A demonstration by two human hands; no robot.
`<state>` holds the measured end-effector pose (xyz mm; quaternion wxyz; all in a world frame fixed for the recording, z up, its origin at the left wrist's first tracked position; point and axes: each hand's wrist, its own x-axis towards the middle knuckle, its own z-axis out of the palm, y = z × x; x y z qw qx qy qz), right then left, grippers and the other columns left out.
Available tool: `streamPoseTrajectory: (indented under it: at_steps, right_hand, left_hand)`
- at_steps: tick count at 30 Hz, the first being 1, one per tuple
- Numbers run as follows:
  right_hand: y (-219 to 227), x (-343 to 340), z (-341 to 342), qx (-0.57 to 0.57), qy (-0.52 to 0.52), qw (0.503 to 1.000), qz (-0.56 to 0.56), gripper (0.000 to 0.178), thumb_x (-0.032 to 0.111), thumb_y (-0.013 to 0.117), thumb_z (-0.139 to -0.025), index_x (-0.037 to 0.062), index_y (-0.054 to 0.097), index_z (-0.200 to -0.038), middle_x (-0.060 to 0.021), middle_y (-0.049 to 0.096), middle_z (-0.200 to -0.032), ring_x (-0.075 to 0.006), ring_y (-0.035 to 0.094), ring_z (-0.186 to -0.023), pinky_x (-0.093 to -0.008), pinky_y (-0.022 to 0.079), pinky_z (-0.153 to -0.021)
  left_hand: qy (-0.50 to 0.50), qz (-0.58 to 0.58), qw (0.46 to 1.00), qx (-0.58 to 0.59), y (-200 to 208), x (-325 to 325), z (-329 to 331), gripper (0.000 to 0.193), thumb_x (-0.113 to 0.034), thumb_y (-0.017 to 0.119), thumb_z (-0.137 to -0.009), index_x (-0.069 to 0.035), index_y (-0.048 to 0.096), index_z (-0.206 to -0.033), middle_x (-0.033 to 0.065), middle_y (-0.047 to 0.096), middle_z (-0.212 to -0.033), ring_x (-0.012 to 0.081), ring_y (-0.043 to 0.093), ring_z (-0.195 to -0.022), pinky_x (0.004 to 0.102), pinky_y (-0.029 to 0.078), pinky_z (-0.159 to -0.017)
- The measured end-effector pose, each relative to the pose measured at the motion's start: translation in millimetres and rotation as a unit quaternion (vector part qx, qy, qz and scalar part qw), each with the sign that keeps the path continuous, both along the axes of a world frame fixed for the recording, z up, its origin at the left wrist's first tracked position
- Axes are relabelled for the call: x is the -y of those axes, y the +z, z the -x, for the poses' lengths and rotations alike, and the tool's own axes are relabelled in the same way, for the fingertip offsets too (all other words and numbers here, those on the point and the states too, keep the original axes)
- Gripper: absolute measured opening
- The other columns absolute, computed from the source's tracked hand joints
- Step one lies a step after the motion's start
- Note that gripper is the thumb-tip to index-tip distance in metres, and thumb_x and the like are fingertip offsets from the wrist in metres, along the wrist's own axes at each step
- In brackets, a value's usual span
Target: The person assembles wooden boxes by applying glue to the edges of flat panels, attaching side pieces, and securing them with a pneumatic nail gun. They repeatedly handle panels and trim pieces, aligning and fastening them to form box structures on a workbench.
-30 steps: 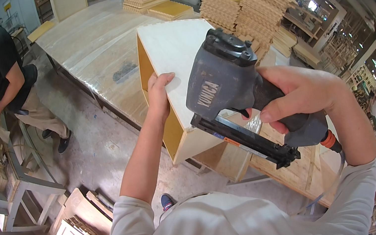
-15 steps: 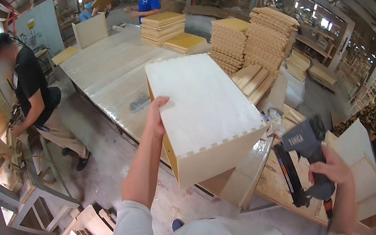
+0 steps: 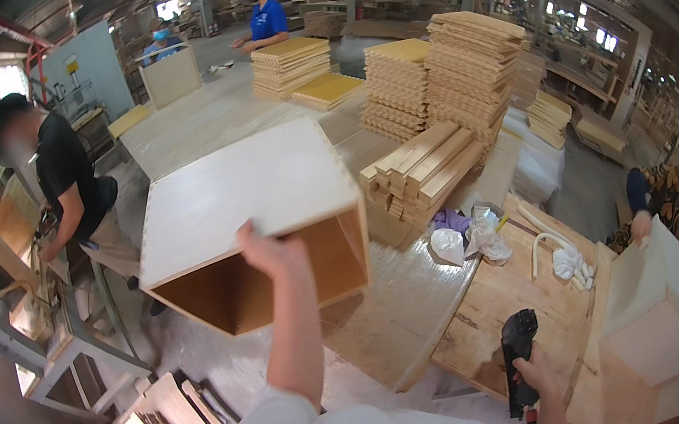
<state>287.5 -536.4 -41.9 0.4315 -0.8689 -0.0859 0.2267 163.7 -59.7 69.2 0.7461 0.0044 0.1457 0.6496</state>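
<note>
The white box (image 3: 248, 183) is held by the left hand (image 3: 277, 257). Its front rim is pinched there, with the thumb laid on the white top and the fingers tucked under, so the fingertips are hidden. The open side is turned toward the person, and the brown inside can be seen. The box is held across the left edge of the bench (image 3: 404, 319), with part of it out past that edge. Whether its bottom is touched by the bench cannot be told.

A dark nail gun (image 3: 513, 363) is gripped by the right hand (image 3: 539, 372), with the fingers wrapped around it. It is held by the near edge of the wooden table (image 3: 480, 337).

Wood sticks (image 3: 423, 170) are piled near the right edge of the bench, beside the box. Tall stacks of wooden panels (image 3: 473, 70) are piled behind them. White bags (image 3: 485, 239) are bunched where the bench and the wooden table meet. At the table's right edge, a pale box (image 3: 653, 343) is touched by another person's hand (image 3: 642, 227).
</note>
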Motion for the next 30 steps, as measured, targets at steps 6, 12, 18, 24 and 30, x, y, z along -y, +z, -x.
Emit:
streamPoseTrajectory:
  at_steps: [6, 12, 18, 24, 30]
  right_hand:
    - [-17, -13, -26, 0.004, 0.026, 0.999, -0.045, 0.033, 0.006, 0.057, -0.075, -0.0021, 0.045, -0.105, -0.0116, 0.058, -0.071, -0.0199, 0.058, -0.046, -0.0319, 0.049, -0.043]
    - [-34, 16, -23, -0.01, -0.053, 0.997, -0.057, 0.036, 0.006, 0.059, -0.073, -0.001, 0.045, -0.105, -0.01, 0.056, -0.071, -0.0184, 0.057, -0.047, -0.0307, 0.046, -0.042]
    - [-36, 18, -24, -0.044, -0.055, 0.992, -0.109, 0.041, 0.004, 0.059, -0.074, 0.0002, 0.043, -0.111, -0.0106, 0.055, -0.077, -0.0219, 0.059, -0.047, -0.0314, 0.049, -0.04]
    - [-26, -14, -31, -0.037, -0.056, 0.989, -0.128, 0.032, 0.009, 0.058, -0.076, 0.0013, 0.048, -0.106, -0.0089, 0.054, -0.072, -0.0209, 0.056, -0.043, -0.0321, 0.049, -0.039]
    - [-2, -33, 6, 0.0, -0.11, 0.991, -0.082, 0.025, 0.007, 0.058, -0.075, -0.0005, 0.048, -0.097, -0.0077, 0.051, -0.062, -0.021, 0.056, -0.043, -0.034, 0.047, -0.039]
  left_hand:
    - [-0.133, -0.046, 0.986, 0.086, 27, -17, -110, 0.038, -0.022, 0.048, -0.093, 0.0, 0.042, -0.124, 0.0134, 0.052, -0.12, 0.0242, 0.056, -0.098, 0.0366, 0.048, -0.088]
    - [-0.124, -0.58, 0.72, -0.362, 16, 84, -31, 0.025, -0.019, 0.045, -0.094, -0.002, 0.06, -0.106, 0.011, 0.067, -0.105, 0.0205, 0.064, -0.082, 0.0329, 0.051, -0.072]
    - [0.326, -0.281, 0.77, -0.471, -29, -61, 139, 0.027, -0.02, 0.044, -0.095, -0.001, 0.055, -0.111, 0.0091, 0.06, -0.11, 0.0184, 0.053, -0.093, 0.0304, 0.042, -0.082]
    - [0.139, -0.211, 0.741, -0.622, -107, -177, 199, 0.045, -0.038, 0.033, -0.1, 0.0, 0.048, -0.12, 0.0105, 0.055, -0.117, 0.0191, 0.051, -0.104, 0.0326, 0.038, -0.09]
    - [-0.057, -0.328, 0.66, -0.674, -141, -86, 168, 0.039, -0.032, 0.044, -0.099, 0.002, 0.048, -0.117, 0.0158, 0.059, -0.106, 0.0269, 0.057, -0.096, 0.0347, 0.043, -0.085]
